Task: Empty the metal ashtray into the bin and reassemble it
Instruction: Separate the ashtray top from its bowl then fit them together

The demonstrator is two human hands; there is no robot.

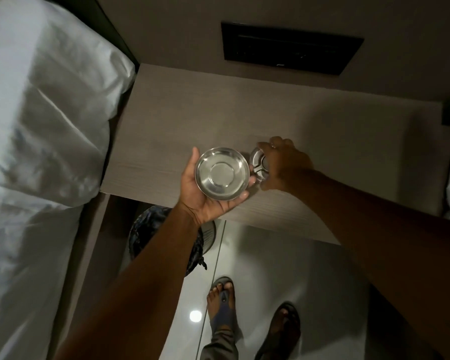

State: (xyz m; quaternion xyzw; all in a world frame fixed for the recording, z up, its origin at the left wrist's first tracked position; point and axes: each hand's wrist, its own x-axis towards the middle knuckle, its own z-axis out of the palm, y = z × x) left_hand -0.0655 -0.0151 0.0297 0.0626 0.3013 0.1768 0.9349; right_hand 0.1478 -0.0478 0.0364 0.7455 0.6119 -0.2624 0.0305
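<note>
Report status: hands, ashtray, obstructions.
Left hand cradles the ashtray bowl, looks empty. Right hand grips the lid on the nightstand. Nothing between lid and bowl.

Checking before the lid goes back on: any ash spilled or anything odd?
Nothing stands out. The bowl in the left hand looks clean and empty, the right hand grips the lid on the table, no spill visible.

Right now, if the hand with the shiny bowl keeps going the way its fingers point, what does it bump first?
Probably the ashtray lid under the right hand, just beyond the left hand holding the bowl; depth is unclear.
</note>
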